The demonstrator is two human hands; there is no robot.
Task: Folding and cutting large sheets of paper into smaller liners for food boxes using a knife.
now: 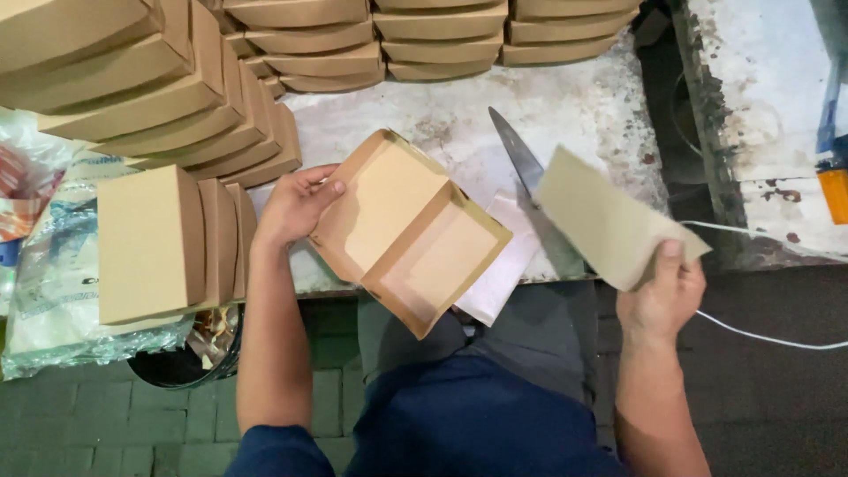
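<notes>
Left hand [296,208]: grips open, empty kraft box [408,231] over table's [583,106] near edge; right hand [662,296]: pinches brown paper sheet [609,221].
Closed boxes [159,115] stacked along far and left edges; knife [521,163] beside white sheets [505,261].

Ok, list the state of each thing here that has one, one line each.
Open box: lid unfolded, inside empty, held by the left hand.
Brown paper sheet: flat, pinched in the right hand.
Stacked boxes: closed, piled leaning.
Scissors: lying on the table, partly covered by the sheet.
White paper: lying flat under the open box.
</notes>
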